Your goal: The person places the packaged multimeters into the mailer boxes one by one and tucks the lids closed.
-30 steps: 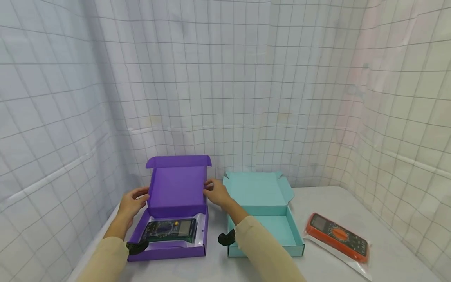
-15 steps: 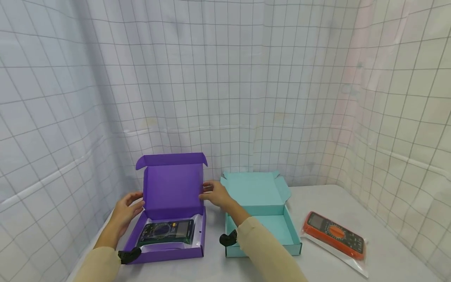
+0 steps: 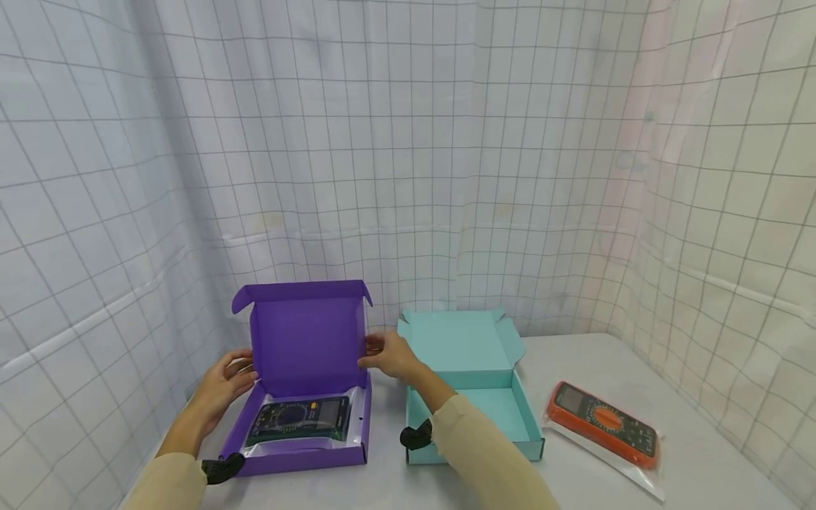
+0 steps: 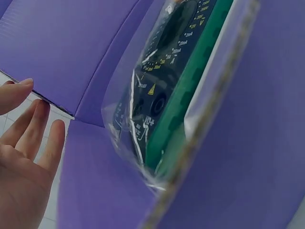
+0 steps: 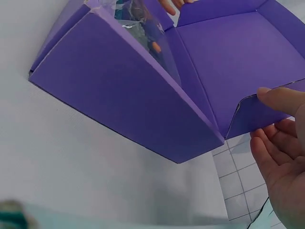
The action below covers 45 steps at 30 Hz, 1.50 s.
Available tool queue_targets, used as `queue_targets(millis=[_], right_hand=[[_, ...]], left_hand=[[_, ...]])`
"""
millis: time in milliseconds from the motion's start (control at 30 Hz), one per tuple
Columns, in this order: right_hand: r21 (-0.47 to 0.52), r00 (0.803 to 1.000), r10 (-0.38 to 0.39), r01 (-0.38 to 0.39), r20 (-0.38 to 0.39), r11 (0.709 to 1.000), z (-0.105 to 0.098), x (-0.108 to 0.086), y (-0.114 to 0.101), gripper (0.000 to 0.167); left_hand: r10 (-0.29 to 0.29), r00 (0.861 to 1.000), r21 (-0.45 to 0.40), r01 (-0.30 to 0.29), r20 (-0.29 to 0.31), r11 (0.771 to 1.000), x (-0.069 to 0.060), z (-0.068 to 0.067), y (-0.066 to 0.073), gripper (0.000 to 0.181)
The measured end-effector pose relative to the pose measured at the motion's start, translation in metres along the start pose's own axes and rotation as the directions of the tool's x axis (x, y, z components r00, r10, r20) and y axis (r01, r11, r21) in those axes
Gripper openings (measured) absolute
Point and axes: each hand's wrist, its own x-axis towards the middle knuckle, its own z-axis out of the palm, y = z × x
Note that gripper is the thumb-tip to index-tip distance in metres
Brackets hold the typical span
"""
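Observation:
The purple box [image 3: 306,464] lies at the left of the table with its lid [image 3: 309,340] raised. Inside, a dark multimeter with a green edge [image 3: 299,418] rests in clear plastic. My left hand [image 3: 215,389] is at the lid's left edge, the thumb [image 4: 18,93] on one side and fingers behind it. On the other edge my right hand [image 3: 392,355] pinches the side flap, thumb [image 5: 279,98] over it and fingers underneath. The left wrist view shows the multimeter [image 4: 167,81] close beside the box wall.
A teal box [image 3: 478,453] stands open to the right, lid [image 3: 455,340] leaning back, partly covered by my right forearm. Farther right lies an orange multimeter [image 3: 605,421] in a clear bag. White gridded curtains [image 3: 408,142] surround the table.
The purple lid has swung forward toward me and a little left, its front flap looking wider. Both hands have moved with it, the left one lower and farther left.

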Motion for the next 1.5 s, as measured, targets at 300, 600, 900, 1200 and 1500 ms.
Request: queue_targets(millis=[300,600,900,1200,1500], right_hand=[[-0.011,0.998,-0.062,0.062,0.025,0.998,0.001,-0.006,0.005,0.054],[-0.124,0.987,-0.157,0.160,0.040,0.979,0.005,-0.013,0.006,0.055],[-0.135,0.979,-0.197,0.202,0.045,0.970,0.006,-0.017,0.009,0.055],[-0.174,0.964,-0.261,0.266,0.048,0.948,0.007,-0.020,0.015,0.049],[-0.188,0.949,-0.301,0.314,0.094,0.931,0.007,-0.024,0.019,0.054]], left_hand=[[0.001,1.000,0.030,-0.001,0.002,1.000,-0.003,-0.001,-0.002,0.047],[-0.033,0.999,0.114,0.034,-0.007,0.993,-0.008,-0.004,-0.007,0.054],[-0.014,1.000,0.097,0.015,-0.007,0.995,-0.010,-0.009,-0.015,0.059],[-0.017,1.000,0.102,0.016,0.011,0.995,-0.012,-0.010,-0.019,0.072],[-0.025,1.000,0.053,0.025,0.006,0.998,-0.020,-0.013,-0.021,0.053]])
